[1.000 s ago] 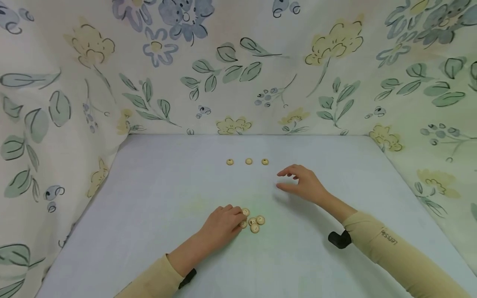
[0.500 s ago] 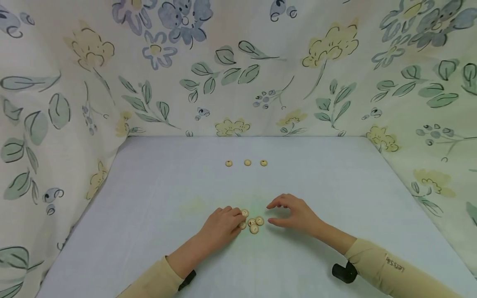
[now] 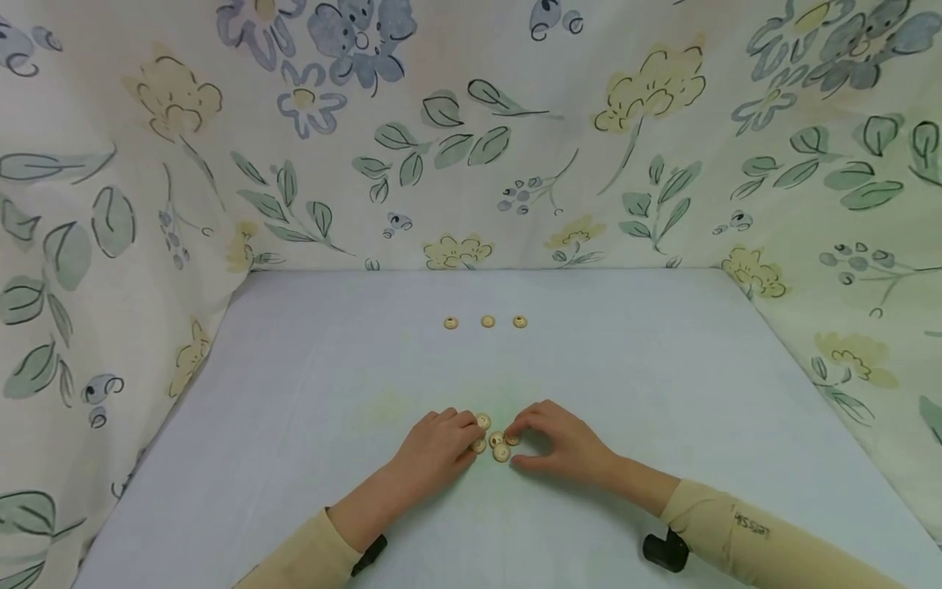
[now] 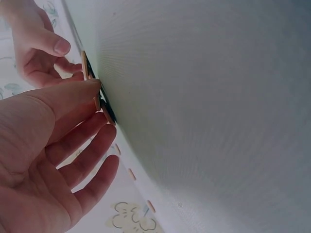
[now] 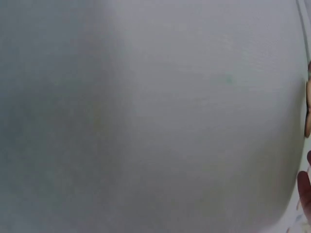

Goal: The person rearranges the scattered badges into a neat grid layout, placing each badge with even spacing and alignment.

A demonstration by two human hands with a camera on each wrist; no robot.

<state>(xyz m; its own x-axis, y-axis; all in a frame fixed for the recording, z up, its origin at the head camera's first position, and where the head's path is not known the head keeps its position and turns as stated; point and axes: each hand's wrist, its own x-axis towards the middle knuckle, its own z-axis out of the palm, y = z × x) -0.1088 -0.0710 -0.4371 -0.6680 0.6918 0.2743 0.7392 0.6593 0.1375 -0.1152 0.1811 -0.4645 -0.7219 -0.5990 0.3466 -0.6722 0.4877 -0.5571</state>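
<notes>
In the head view, several small round tan buttons lie in a loose cluster on the white table, among them a front button [image 3: 501, 452] and a back button [image 3: 482, 421]. My left hand [image 3: 436, 446] rests at the cluster's left side, its fingertips at a left button [image 3: 479, 445] and partly covering it. The left wrist view shows that hand's thumb [image 4: 73, 94] at the buttons and its other fingers loosely bent. My right hand [image 3: 562, 446] is at the cluster's right side, thumb and fingers apart, fingertips over the right button [image 3: 513, 440], which they partly hide.
Farther back, three similar buttons stand in a spaced row: left [image 3: 451, 323], middle [image 3: 488, 321] and right [image 3: 520, 321]. Floral cloth [image 3: 456, 188] hangs behind and beside the white table [image 3: 331, 352]. The right wrist view shows mostly tabletop.
My right hand has come from near the back row down and leftward to the cluster, its fingertips now over the right button. The left hand has stayed in place.
</notes>
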